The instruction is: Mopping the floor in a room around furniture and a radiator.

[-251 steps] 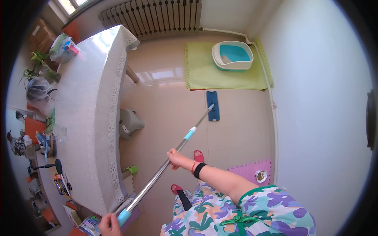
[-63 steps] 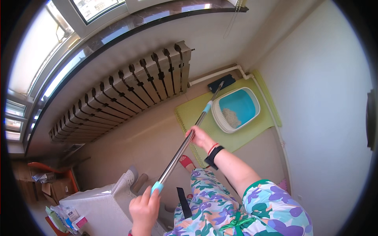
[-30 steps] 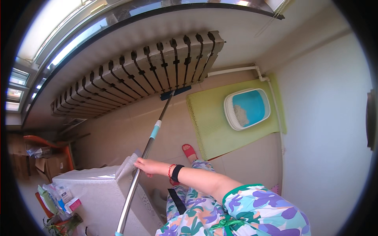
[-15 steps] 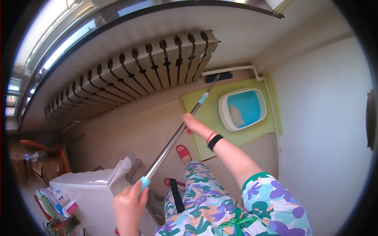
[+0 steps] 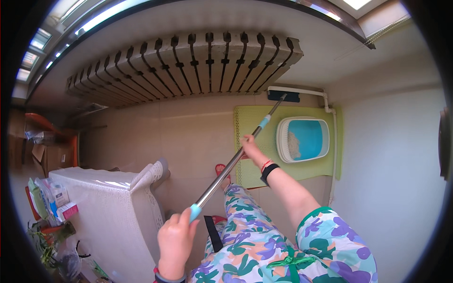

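Note:
My left hand (image 5: 175,238) is closed on the mop (image 5: 222,175) at the pale teal grip at its upper end. My right hand (image 5: 251,150) grips the steel pole farther down. The flat dark blue mop head (image 5: 276,95) lies on the floor against the white pipe (image 5: 302,89), just behind the green perforated mat (image 5: 255,174). The pole slants over the mat, left of a white-rimmed litter box (image 5: 309,139) with a blue interior and pale litter inside.
A radiator (image 5: 212,63) runs below the windowsill (image 5: 335,19). At lower left stands a table (image 5: 104,217) with a white cloth, packages (image 5: 54,198) and plants (image 5: 45,240). Cardboard boxes (image 5: 52,155) are at far left, a plain wall (image 5: 391,155) at right.
The mop head has moved from mid-floor to behind the mat. About a second ago it was under the radiator; it has since shifted right to the pipe. The view has turned slightly.

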Available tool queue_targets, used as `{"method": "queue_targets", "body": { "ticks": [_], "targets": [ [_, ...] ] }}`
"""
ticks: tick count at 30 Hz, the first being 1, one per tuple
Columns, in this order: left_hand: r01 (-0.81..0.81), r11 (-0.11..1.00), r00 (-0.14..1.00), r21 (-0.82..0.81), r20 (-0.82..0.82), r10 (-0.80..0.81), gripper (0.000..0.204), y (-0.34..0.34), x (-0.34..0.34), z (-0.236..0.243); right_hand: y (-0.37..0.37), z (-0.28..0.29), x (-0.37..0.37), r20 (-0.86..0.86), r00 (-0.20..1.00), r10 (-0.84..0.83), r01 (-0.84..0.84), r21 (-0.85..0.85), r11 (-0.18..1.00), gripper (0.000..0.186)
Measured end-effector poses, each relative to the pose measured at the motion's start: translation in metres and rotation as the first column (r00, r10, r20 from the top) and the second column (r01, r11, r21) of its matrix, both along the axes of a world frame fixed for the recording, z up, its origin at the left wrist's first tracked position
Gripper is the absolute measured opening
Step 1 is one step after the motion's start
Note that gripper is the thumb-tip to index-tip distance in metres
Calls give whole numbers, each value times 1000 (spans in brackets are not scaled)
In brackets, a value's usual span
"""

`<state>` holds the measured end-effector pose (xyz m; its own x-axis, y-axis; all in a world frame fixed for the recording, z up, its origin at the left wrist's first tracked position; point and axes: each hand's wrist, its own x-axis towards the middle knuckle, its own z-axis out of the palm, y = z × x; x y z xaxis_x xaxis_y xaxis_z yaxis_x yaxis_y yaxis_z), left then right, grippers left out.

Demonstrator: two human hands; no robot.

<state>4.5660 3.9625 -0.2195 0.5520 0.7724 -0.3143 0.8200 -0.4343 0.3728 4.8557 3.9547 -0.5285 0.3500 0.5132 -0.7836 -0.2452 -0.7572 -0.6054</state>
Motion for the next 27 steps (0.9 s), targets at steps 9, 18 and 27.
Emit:
{"method": "queue_targets", "body": {
  "ticks": [9,18,27],
  "targets": [
    [-377,922,904,89,-182,387,27,-122,-129,58,-27,37,-187,-222,929,296,-269,142,953,51],
    [-673,724,738,-148,-188,648,32,-295,-230,78,-143,57,-322,-244,728,640,-611,192,768,50],
    [-859,505,494,-85,-399,773,27,-472,-341,119,-286,96,-431,-335,256,907,-865,340,369,51]
  ]
}}
